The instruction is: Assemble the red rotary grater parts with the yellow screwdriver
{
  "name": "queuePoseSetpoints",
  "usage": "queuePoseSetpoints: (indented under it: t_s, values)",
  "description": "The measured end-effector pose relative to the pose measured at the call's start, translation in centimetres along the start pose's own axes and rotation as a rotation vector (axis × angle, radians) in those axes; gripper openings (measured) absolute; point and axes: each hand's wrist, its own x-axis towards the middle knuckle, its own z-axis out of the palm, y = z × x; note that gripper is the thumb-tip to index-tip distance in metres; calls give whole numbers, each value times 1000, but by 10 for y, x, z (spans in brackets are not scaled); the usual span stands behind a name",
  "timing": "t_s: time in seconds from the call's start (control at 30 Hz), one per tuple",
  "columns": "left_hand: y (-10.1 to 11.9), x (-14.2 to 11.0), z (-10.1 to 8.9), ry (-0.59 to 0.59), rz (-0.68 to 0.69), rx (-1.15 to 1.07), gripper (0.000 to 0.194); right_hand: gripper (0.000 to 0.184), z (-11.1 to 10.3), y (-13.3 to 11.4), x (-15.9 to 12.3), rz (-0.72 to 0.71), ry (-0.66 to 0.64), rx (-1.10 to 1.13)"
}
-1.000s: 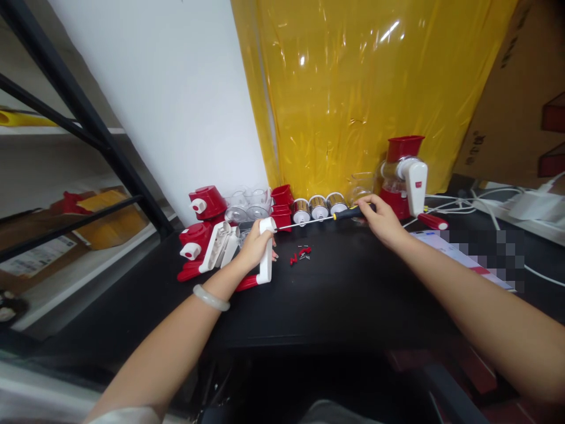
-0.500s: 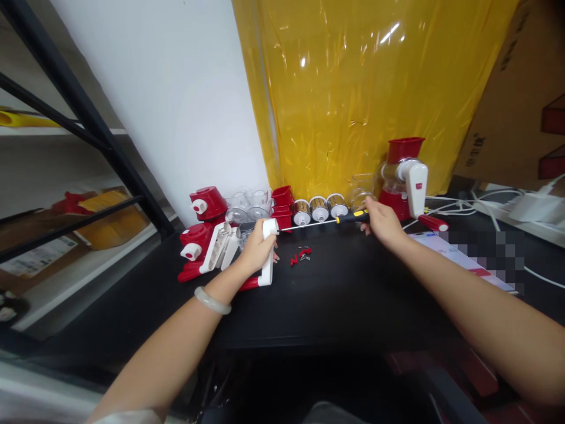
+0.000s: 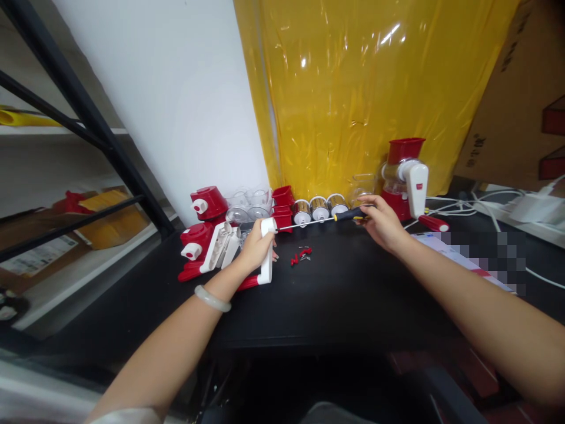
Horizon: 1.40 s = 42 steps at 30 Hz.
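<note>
My left hand (image 3: 253,248) is closed around a white crank handle (image 3: 266,253) with a red grip, held upright on the black table (image 3: 344,294). My right hand (image 3: 383,224) grips the black-and-yellow handle of a screwdriver (image 3: 329,218). Its long shaft lies level and its tip meets the top of the crank handle. A pale bangle sits on my left wrist. Small red caps and screws (image 3: 301,255) lie on the table between my hands.
Red and white grinder parts (image 3: 205,238) are piled at the left with clear cups (image 3: 247,206). Three metal drums (image 3: 319,207) stand by the yellow plastic sheet. An assembled red grinder (image 3: 406,176) stands to the right, near white cables (image 3: 477,206) and a paper sheet. Black shelving rises at the left.
My right hand rolled on the screwdriver handle and shifted slightly, with the tip staying at the crank handle. My left hand barely moved.
</note>
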Motion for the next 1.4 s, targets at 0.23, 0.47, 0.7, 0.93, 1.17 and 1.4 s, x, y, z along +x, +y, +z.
queuePoseSetpoints:
  t_s: [0.23,0.47,0.7,0.93,1.17,1.4]
  values:
    - [-3,-4,0,-6,117,93,46,52,-5,0,3,110,59,-182]
    - [-9,2,-4,7,149,95,48,57,-6,-2,-3,73,6,-379]
    - [-5,-1,-5,17,217,165,45,49,-2,9,3,42,35,-110]
    - [2,1,-8,14,207,122,44,45,-4,10,6,-24,-9,-32]
    - [24,33,-9,-8,61,115,36,38,3,-13,27,145,-42,192]
    - [21,50,12,144,-13,65,40,10,15,-9,31,258,122,190]
